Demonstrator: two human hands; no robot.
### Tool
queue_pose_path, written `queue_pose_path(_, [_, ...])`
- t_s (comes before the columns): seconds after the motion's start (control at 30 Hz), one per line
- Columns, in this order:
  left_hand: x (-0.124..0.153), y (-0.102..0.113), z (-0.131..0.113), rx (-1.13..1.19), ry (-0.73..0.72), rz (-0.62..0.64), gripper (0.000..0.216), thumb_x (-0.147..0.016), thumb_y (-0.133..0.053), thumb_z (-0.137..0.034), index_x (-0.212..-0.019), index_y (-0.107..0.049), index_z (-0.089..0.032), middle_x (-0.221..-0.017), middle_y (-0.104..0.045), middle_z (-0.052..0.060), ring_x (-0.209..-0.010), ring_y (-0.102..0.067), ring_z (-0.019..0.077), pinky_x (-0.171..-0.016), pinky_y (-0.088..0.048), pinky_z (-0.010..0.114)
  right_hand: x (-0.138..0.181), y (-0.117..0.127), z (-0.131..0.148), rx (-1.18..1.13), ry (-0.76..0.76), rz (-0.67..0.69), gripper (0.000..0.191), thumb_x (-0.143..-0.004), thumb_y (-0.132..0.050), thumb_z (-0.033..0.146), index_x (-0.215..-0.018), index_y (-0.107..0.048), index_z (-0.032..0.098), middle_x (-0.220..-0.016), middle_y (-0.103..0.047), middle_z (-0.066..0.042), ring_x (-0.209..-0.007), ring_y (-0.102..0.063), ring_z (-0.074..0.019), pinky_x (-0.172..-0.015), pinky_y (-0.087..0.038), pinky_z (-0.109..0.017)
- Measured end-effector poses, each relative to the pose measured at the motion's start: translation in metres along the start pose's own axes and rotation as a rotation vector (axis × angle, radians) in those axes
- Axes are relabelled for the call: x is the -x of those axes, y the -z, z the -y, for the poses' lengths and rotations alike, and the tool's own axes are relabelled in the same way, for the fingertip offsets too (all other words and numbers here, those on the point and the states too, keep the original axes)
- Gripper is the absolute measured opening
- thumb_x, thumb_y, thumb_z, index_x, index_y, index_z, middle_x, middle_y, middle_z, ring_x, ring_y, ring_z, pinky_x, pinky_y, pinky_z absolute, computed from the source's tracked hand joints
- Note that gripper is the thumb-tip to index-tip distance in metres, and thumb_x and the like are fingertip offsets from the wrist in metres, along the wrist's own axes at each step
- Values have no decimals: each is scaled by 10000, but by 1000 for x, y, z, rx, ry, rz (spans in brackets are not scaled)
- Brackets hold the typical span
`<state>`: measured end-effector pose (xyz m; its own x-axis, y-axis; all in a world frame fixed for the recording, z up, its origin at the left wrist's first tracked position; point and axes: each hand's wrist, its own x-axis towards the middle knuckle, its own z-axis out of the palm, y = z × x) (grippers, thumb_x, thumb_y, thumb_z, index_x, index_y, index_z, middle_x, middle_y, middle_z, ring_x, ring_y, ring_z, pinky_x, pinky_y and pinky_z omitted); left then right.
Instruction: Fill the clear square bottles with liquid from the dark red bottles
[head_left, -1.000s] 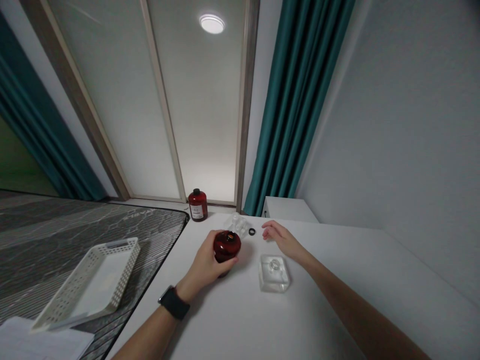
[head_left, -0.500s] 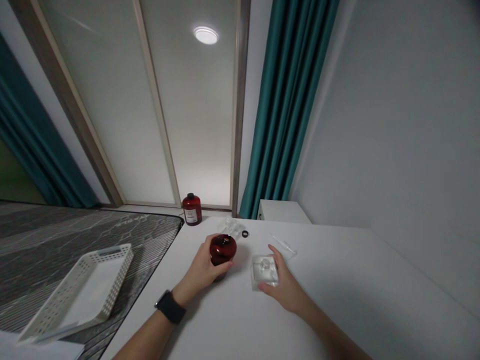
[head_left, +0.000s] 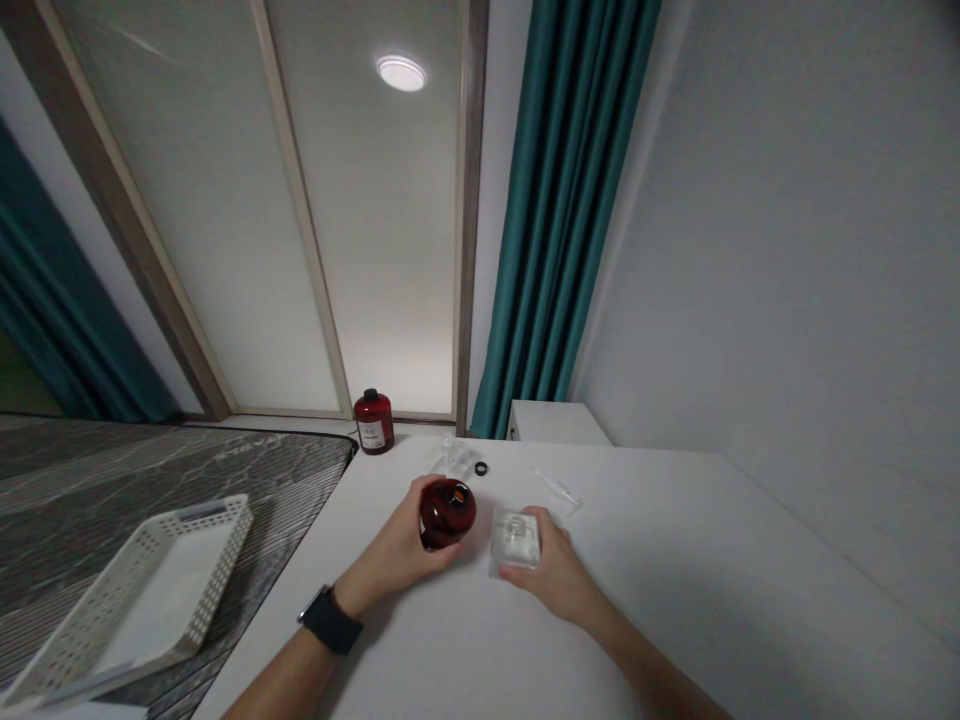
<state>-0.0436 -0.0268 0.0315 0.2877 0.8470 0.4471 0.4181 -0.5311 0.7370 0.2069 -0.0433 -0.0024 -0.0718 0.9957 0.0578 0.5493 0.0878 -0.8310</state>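
- Left hand (head_left: 397,548), black watch (head_left: 328,620) on the wrist, fingers wrapped around a dark red round bottle (head_left: 447,511) standing open-necked on the white bench (head_left: 675,600).
- Right hand (head_left: 551,572), fingers closed on a clear square glass bottle (head_left: 515,538), set on the bench just beside the red one, not touching it.
- Farther back on the bench: a small black ring (head_left: 481,468), next to clear plastic pieces (head_left: 452,456) too blurred to make out; a thin clear dropper (head_left: 556,489) lying to the right.
- A second red bottle (head_left: 373,421), black cap, white label, stood by the window (head_left: 330,230); writing on the label too small to read.
- White perforated basket (head_left: 142,590) resting on the grey patterned mat (head_left: 112,480) to the left.
- Teal curtain (head_left: 562,200) hanging behind the bench.
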Motion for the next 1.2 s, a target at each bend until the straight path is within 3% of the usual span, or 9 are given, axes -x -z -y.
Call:
queue_pose_path(0.2, [7, -10, -1, 70, 25, -24, 703, -718, -786, -238, -1320, -424, -207, -1300, -587, 143, -1201, -612, 332, -1041, -509, 503, 7, 3, 20, -302, 40, 32, 597, -619, -800, 196, -1107, -459, 235, -1023, -653, -33, -971, -646, -252, -863, -514, -390])
queue_pose_path(0.43, [10, -24, -18, 290, 98, -47, 707, -700, -767, -239, -1301, -398, -193, -1249, -596, 128, -1164, -620, 312, -1029, -506, 490, 18, 9, 35, -523, -8, 124, 745, -606, -801, 208, -1227, -390, 249, -1081, -631, -46, -944, -652, -234, -860, -518, -396])
queue_pose_path(0.57, [12, -28, -24, 328, 114, -82, 684, -694, -770, -245, -1276, -414, -194, -1238, -594, 117, -1144, -625, 306, -1012, -515, 479, 22, 10, 36, -553, 3, 96, 830, -595, -836, 239, -1294, -388, 244, -1064, -630, -47, -941, -647, -237, -845, -528, -395])
queue_pose_path(0.77, [15, -37, -28, 440, 159, -115, 705, -674, -800, -271, -1258, -409, -206, -1219, -606, 100, -1107, -646, 293, -984, -529, 456, 25, 0, 27, -650, 76, 89, 795, -663, -849, 387, -1282, -362, 278, -1015, -606, -29, -869, -646, -215, -735, -542, -344])
queue_pose_path(0.9, [17, -42, -29, 550, 196, -91, 781, -614, -840, -261, -1257, -399, -217, -1205, -621, 87, -1072, -664, 285, -961, -541, 444, 27, -3, 23, -746, 144, 89, 794, -707, -838, 466, -1299, -338, 293, -1140, -628, -72, -980, -665, -238, -817, -548, -369])
queue_pose_path(1.03, [18, -42, -30, 448, 143, -129, 713, -680, -794, -264, -1280, -413, -210, -1226, -611, 104, -1109, -650, 293, -985, -534, 472, 29, -1, 26, -757, 190, 89, 870, -758, -810, 482, -1412, -269, 293, -1213, -636, -103, -1028, -680, -254, -870, -553, -392])
queue_pose_path(1.2, [13, -27, -28, 99, -73, -163, 727, -739, -801, -303, -1359, -427, -228, -1287, -588, 124, -1194, -606, 317, -1019, -519, 491, 31, 2, 24, -617, 230, 1, 893, -775, -781, 497, -1468, -270, 259, -1315, -596, -133, -1147, -645, -296, -979, -531, -434])
